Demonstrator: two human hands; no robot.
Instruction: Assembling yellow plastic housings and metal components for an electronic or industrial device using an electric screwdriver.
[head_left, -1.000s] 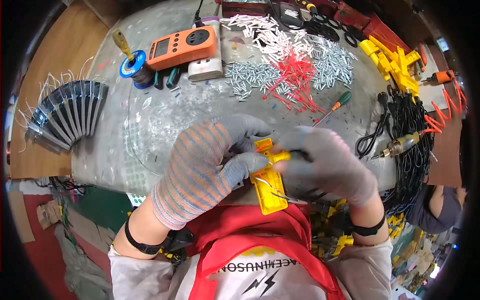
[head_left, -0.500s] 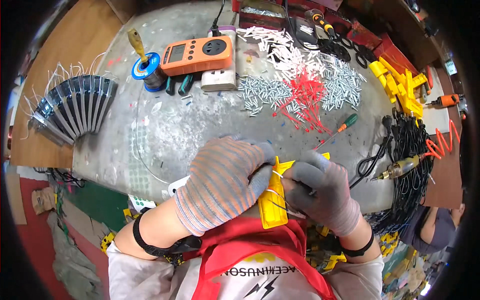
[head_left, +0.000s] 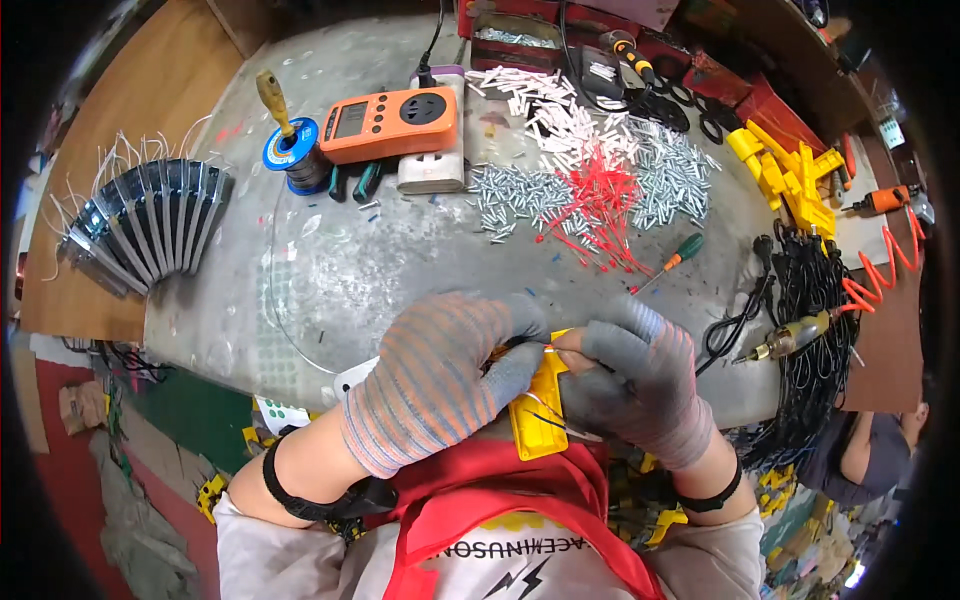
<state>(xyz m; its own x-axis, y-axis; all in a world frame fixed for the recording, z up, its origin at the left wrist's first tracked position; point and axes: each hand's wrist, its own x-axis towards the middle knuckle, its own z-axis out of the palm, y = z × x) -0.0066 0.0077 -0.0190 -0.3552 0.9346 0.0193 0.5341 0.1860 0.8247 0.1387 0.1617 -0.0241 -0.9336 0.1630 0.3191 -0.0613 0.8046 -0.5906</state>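
Note:
In a striped grey work glove, my left hand [head_left: 435,370] is closed on the upper part of a yellow plastic housing [head_left: 538,428] at the table's front edge. My right hand [head_left: 645,385], gloved too, pinches at the housing's upper end, where thin wire ends meet the fingertips of both hands. A white wire [head_left: 545,404] and a dark one run across the housing's open inside. The gloves hide its upper part. Beyond my right hand lies a screwdriver [head_left: 684,250] with a green and orange handle.
Piles of white sleeves [head_left: 560,120], metal pins [head_left: 665,180] and red-headed leads [head_left: 600,195] lie farther back. An orange meter [head_left: 385,125] and solder spool [head_left: 295,160] stand back left. Black strips [head_left: 150,215] fan out at left. Black cables [head_left: 810,330] and yellow housings [head_left: 795,175] are at right.
My hands have come closer together over the housing's upper end. The white wire end that stuck out between them is now mostly hidden by my fingers. The whole view has shifted slightly.

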